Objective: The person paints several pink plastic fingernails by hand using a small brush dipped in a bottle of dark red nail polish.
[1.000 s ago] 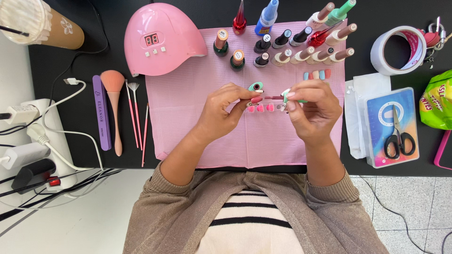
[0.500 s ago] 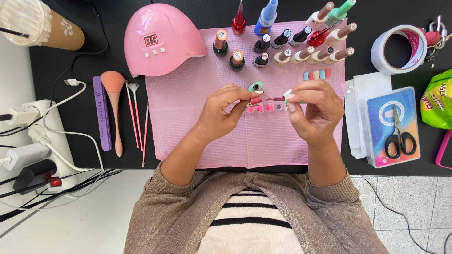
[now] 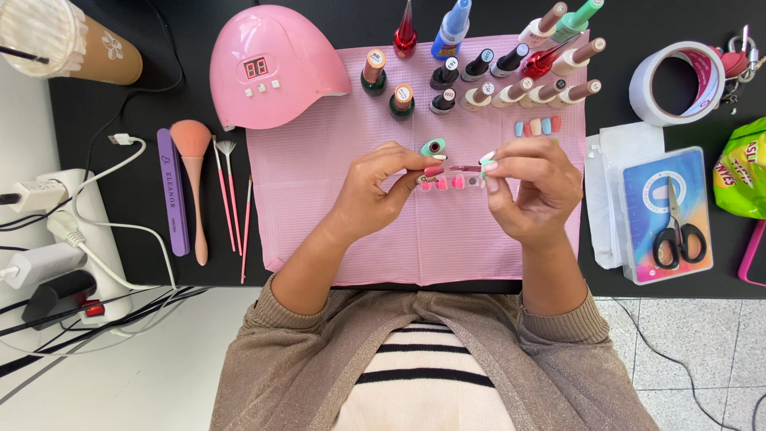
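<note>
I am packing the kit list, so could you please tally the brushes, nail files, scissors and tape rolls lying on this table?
Brushes: 3
Nail file: 1
Scissors: 1
Tape roll: 1
Total: 6

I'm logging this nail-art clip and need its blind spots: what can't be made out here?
- Strip of pink nail tips, head view: partly covered by the left hand.
- Thin tool: its end hidden in the right hand; kind too small to tell.
- Iced drink cup: cut off by the top edge.
</note>
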